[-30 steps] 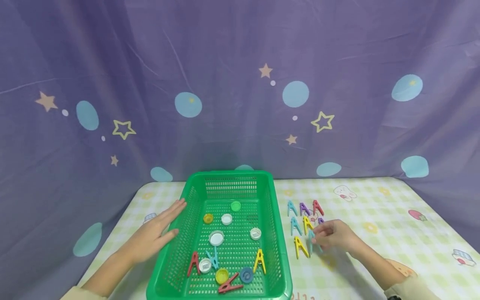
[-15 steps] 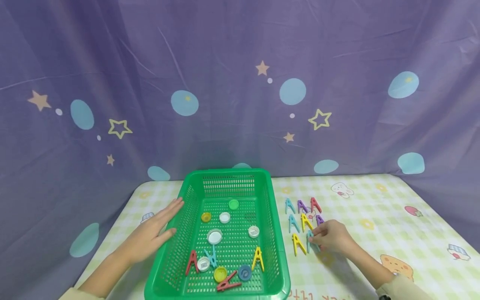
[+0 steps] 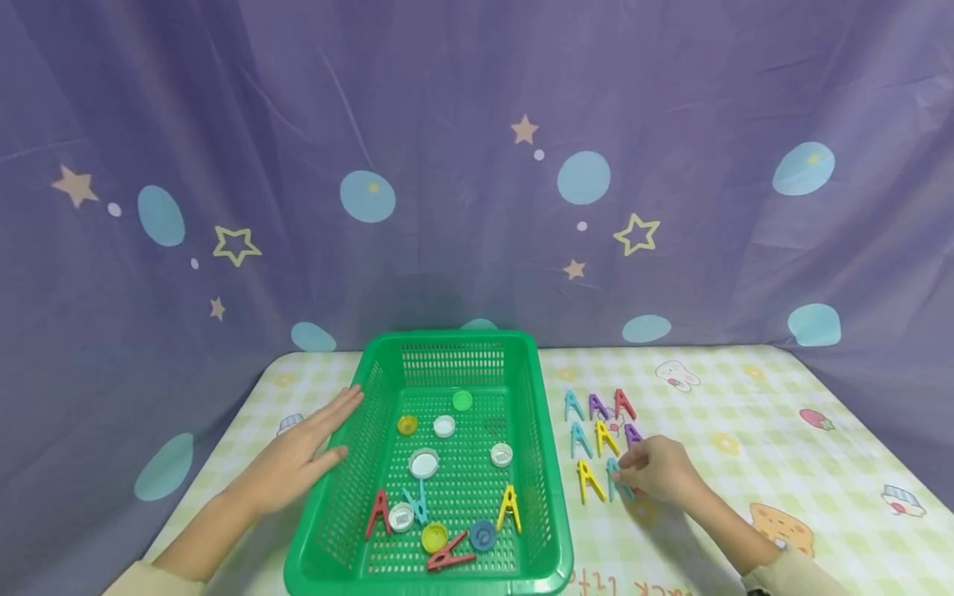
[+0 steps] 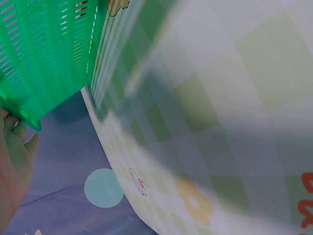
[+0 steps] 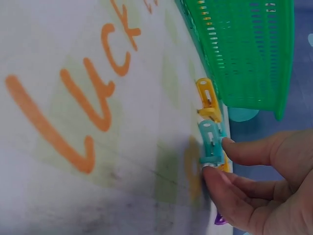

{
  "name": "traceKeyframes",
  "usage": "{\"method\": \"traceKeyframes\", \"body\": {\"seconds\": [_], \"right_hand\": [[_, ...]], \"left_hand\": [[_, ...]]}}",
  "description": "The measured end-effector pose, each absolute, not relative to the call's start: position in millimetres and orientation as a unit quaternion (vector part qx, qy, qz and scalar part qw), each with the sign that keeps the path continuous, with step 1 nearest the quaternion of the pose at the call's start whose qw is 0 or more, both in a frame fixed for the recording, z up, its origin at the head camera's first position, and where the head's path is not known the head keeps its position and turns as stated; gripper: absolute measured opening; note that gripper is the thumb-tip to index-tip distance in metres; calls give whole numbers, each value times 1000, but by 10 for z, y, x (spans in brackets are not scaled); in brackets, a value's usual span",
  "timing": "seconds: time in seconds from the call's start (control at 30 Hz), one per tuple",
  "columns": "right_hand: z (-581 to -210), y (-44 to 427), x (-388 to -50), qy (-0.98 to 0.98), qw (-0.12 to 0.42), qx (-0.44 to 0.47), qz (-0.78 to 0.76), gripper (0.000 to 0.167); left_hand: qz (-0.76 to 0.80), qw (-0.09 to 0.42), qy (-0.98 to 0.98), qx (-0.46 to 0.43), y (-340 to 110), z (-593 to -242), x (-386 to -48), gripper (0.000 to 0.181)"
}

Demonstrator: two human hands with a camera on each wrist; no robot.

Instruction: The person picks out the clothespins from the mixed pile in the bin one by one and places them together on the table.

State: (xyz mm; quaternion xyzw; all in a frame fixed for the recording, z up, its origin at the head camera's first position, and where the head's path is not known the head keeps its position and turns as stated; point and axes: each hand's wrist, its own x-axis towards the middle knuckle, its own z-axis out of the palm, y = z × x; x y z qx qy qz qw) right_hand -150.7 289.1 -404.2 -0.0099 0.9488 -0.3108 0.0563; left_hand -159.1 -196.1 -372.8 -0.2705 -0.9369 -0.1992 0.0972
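Note:
My right hand (image 3: 659,472) pinches a light blue clothespin (image 5: 211,139) between thumb and fingers, low on the tablecloth right of the basket. Left of it lies a yellow clothespin (image 3: 589,482). Behind these are two rows: light blue (image 3: 580,440), yellow (image 3: 607,439) and purple (image 3: 632,435), then light blue (image 3: 572,405), purple (image 3: 598,406) and red (image 3: 623,404). My left hand (image 3: 294,463) has its fingers straight against the left rim of the green basket (image 3: 550,439); its fingertips are partly hidden in the left wrist view.
Inside the basket lie several bottle caps, among them a green one (image 3: 462,401) and a blue one (image 3: 483,535), with red (image 3: 378,513), light blue (image 3: 417,505) and yellow clothespins (image 3: 509,507). A purple curtain (image 3: 477,248) hangs behind the table.
The right hand has shifted slightly, holding the light blue clothespin down beside the yellow one; the purple clothespin behind it shows more. The left hand stays at the basket rim.

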Motion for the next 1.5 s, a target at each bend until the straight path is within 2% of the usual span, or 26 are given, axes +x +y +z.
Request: {"method": "traceKeyframes", "body": {"seconds": [0.17,0.37,0.73,0.93,1.07,1.27,1.5], "right_hand": [[-3908,2872,-1527,952,54,-21,-300,26],[-3619,2794,-1560,952,16,-111,-284,27],[-2835,2494,-1680,927,-15,-214,-308,26],[-2582,2232,-1794,920,24,-243,-308,28],[-2527,2045,-1882,914,70,-260,-302,29],[-2632,1746,-1997,920,136,-264,-257,26],[-2783,1404,-2094,918,194,-311,-149,30]], "left_hand": [[-199,95,-937,-271,-1975,-3697,-1591,61],[-200,95,-938,-267,-1992,-3715,-1560,61],[-204,91,-938,-266,-1995,-3760,-1523,62],[-196,100,-937,-270,-1997,-3727,-1531,62],[-193,96,-938,-270,-2001,-3715,-1535,63],[-191,93,-938,-274,-1993,-3731,-1547,64],[-193,87,-937,-277,-1964,-3707,-1600,65]]}}
